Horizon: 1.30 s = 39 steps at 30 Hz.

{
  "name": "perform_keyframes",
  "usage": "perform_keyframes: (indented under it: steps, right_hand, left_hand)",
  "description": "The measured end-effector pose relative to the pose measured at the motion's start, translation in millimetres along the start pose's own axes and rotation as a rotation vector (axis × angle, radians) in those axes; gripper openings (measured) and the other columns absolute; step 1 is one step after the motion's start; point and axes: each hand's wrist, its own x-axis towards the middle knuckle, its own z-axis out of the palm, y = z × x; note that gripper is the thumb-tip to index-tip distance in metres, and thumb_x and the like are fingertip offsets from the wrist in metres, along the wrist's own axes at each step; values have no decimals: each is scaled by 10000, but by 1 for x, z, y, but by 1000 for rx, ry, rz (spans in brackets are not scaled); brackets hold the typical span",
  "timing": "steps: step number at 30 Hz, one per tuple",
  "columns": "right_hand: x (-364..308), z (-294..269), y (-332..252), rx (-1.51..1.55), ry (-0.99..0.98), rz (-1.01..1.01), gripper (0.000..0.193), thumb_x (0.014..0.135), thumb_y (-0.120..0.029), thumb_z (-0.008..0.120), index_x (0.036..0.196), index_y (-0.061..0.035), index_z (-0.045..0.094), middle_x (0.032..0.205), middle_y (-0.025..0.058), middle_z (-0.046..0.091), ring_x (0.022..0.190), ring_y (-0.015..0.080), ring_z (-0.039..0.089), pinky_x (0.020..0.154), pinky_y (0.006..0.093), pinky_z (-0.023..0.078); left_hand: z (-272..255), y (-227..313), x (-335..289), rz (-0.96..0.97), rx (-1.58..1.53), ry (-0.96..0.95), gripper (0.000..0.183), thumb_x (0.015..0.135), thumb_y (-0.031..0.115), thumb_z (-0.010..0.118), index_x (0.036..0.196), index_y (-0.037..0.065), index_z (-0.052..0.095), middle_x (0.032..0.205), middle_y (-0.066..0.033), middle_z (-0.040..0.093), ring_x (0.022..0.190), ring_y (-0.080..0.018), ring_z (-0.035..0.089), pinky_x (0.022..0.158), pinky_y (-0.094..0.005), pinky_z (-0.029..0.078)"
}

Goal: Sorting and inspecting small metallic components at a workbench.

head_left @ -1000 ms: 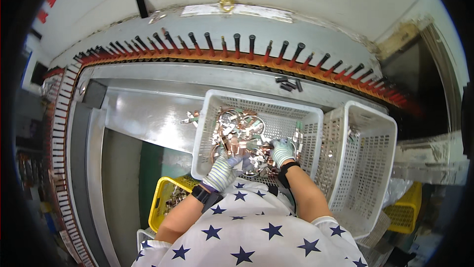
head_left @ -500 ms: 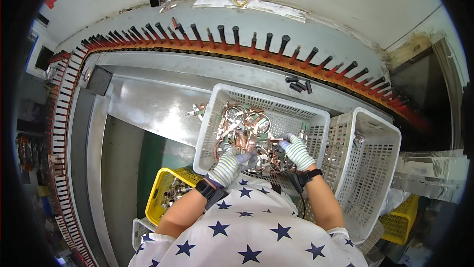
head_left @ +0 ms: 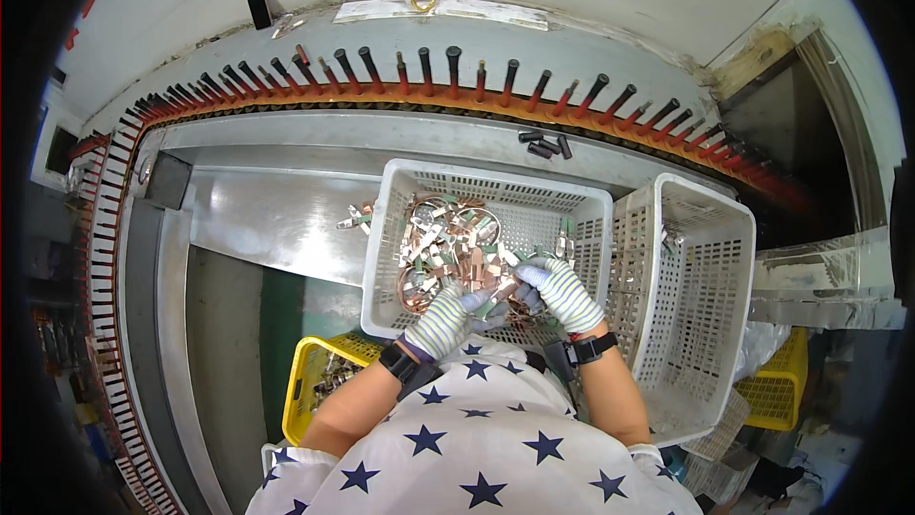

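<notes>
both gloved hands are down in the white plastic basket on the steel worktop. the left hand and right hand have their fingers curled, pinching small copper strips from the pile inside, with an empty basket just beside it.

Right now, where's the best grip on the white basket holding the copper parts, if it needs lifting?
Probably the bare rim of the white basket at its short sides, coming from above: its slotted walls are upright, and the copper parts and both gloved hands fill the near side.
</notes>
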Motion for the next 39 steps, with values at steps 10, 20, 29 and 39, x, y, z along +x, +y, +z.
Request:
perform_keyframes:
  steps: [10,20,29,39]
  right_hand:
    - [-1,-5,7,4,38,-42,266,961,-274,586,942,-24,676,719,42,670,563,99,583,538,240,484]
    - [23,-18,13,160,7,-37,263,954,-260,598,995,-17,689,808,61,692,628,103,611,567,240,490]
    - [98,-63,133,-1066,317,27,353,784,-171,723,1127,-98,684,1179,220,613,1025,395,632,905,448,515]
    - [114,-42,128,-1376,240,-342,417,713,-233,762,1090,-106,639,1061,167,597,970,369,610,870,485,487]
  left_hand:
    - [-6,-11,9,-49,150,-106,485,940,49,617,1385,71,428,1263,-89,593,1092,-254,636,921,-460,550]
    - [2,0,18,-60,108,-12,488,921,-26,597,1370,71,432,1230,-92,595,1109,-207,602,947,-377,521]
    - [2,20,39,-27,115,58,445,924,5,603,1340,47,450,1190,-97,604,1082,-226,618,922,-414,535]
    - [-22,24,54,8,90,123,405,930,24,605,1305,34,453,1133,-139,613,1003,-302,661,915,-482,556]
